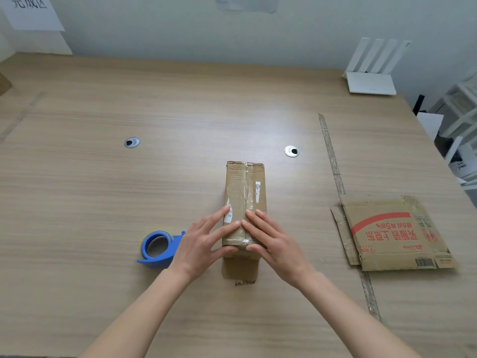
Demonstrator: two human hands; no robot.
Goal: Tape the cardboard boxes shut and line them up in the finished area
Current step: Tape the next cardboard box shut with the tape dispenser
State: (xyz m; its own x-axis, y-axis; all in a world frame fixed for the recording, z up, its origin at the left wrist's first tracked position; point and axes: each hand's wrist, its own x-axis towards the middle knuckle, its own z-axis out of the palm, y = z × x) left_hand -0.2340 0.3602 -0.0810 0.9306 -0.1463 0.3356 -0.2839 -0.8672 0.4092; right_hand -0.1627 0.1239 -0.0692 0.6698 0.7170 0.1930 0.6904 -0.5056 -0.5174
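Brown cardboard fills the middle of our view: a narrow box [244, 200] stands on the wooden table [154, 177], its long top running away from us, with clear tape shining along the centre seam and across the near edge. We see both hands laid on its near end. The left hand [204, 244] lies with straight, spread fingers pressing the top on the left of the seam, its thumb down against the near face just under the edge. The right hand [271, 241] mirrors it on the right of the seam, fingers flat and spread, thumb against the near face; the index fingertips of the two hands almost meet over the seam. Neither hand curls round anything. Just beside the left hand, on the table, lies a blue tape dispenser [158, 248] with its roll of tape. Well to the right of the box a flattened box [395, 233] with red print lies flat, beside a strip of tape [331, 153] stuck along the tabletop. Two round cable holes sit farther back, a white router [371, 78] stands at the far right corner, and a paper sign [31, 11] hangs on the wall at far left.
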